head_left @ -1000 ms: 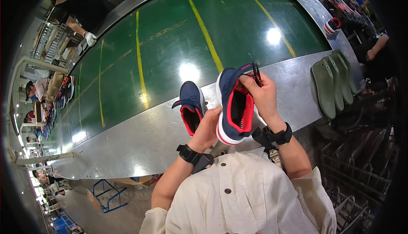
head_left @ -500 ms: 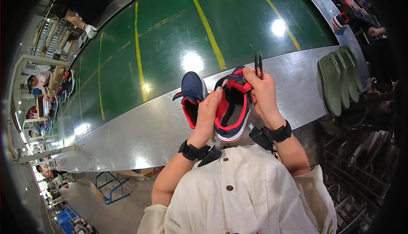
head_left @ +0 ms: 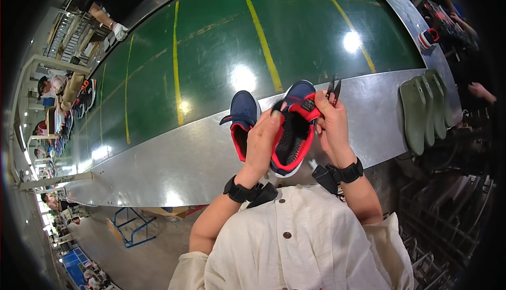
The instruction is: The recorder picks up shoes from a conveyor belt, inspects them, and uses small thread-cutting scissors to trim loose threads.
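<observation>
A navy shoe with red lining point(head_left: 291, 150) is held between my two hands at the metal edge of the table, its opening facing me. My left hand point(head_left: 262, 141) is closed on its left side, the thumb by the dark strap. My right hand point(head_left: 333, 124) pinches the red tongue point(head_left: 310, 109), which has a dark label on its underside, and pulls it out to the right. Black pointed thread snips point(head_left: 333, 90) also sit in that hand, their two tips apart and pointing away from me. The matching shoe point(head_left: 243, 112) rests left of my left hand.
Green shoe lasts point(head_left: 414, 116) stand at the right end of the metal ledge point(head_left: 174, 158). Beyond it runs a green belt point(head_left: 211, 58) with yellow lines. Another shoe point(head_left: 428, 38) sits at the far right. A co-worker's gloved hand point(head_left: 120, 31) rests at the far left edge.
The tongue has been folded out to the right, and its label shows. My right hand has shifted right and slightly nearer; the snips' tips have spread. The view has shifted a little.
</observation>
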`<state>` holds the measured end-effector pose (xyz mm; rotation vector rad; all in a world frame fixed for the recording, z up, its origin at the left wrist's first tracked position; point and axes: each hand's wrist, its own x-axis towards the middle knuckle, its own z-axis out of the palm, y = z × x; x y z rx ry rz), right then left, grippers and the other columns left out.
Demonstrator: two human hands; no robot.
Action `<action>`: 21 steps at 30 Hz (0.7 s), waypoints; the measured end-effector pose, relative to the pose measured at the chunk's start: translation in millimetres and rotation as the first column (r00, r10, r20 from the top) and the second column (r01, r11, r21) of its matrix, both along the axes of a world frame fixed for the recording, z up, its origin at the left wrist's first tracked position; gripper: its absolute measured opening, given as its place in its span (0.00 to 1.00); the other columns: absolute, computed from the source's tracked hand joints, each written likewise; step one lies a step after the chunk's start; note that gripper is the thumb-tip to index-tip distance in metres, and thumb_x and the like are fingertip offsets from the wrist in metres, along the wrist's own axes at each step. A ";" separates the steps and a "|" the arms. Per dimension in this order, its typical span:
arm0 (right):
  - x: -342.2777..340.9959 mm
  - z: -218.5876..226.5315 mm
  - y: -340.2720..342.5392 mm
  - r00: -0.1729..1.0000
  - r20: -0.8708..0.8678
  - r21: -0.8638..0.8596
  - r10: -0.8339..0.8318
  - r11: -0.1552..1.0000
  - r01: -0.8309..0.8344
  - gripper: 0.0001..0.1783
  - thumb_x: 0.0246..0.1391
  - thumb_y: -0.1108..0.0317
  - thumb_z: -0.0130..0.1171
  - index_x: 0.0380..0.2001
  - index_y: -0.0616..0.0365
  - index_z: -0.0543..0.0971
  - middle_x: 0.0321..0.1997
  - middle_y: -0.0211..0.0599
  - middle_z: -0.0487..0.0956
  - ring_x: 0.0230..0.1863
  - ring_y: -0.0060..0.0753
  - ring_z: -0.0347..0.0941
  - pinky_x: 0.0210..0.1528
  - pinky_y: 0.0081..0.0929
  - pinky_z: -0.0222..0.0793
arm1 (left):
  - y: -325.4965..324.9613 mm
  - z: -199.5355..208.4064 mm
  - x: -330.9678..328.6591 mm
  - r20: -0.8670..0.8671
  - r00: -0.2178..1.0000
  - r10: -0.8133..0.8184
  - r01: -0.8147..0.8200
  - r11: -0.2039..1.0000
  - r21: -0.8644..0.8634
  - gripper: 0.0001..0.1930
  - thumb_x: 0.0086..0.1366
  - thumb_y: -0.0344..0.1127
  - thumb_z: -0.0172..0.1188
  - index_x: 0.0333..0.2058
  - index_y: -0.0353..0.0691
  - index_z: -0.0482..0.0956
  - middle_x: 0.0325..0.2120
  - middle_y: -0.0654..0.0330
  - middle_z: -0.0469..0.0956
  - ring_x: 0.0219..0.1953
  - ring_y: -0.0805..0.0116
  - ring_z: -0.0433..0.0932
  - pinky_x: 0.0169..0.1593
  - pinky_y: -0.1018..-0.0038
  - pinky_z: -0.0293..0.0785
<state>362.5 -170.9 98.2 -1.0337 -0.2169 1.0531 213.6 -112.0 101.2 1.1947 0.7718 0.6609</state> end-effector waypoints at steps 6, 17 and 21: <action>1.3 -0.9 1.7 0.980 -0.200 0.111 0.024 0.994 -0.002 0.13 0.53 0.55 0.57 0.28 0.52 0.73 0.23 0.24 0.74 0.21 0.13 0.68 0.22 0.12 0.63 | -6.6 7.0 3.0 -0.151 0.986 0.068 0.053 0.734 0.677 0.23 0.50 0.33 0.64 0.48 0.45 0.75 0.55 0.48 0.62 0.54 0.54 0.65 0.56 0.68 0.60; -2.9 19.8 -5.5 0.956 -0.278 0.131 0.092 0.990 -0.057 0.12 0.56 0.55 0.53 0.28 0.51 0.72 0.26 0.27 0.77 0.24 0.18 0.73 0.27 0.15 0.69 | -3.6 24.5 -0.4 -0.123 0.984 0.130 0.032 0.548 0.836 0.24 0.44 0.31 0.63 0.45 0.52 0.77 0.52 0.50 0.65 0.51 0.50 0.67 0.55 0.61 0.62; 12.8 30.6 -13.9 0.899 0.422 -0.060 0.113 0.994 -0.096 0.09 0.57 0.62 0.52 0.36 0.56 0.74 0.29 0.29 0.77 0.20 0.15 0.65 0.26 0.12 0.64 | 5.7 37.9 -17.4 -0.280 0.946 0.163 0.169 0.489 0.856 0.26 0.43 0.33 0.62 0.45 0.56 0.77 0.53 0.53 0.65 0.52 0.47 0.66 0.52 0.59 0.62</action>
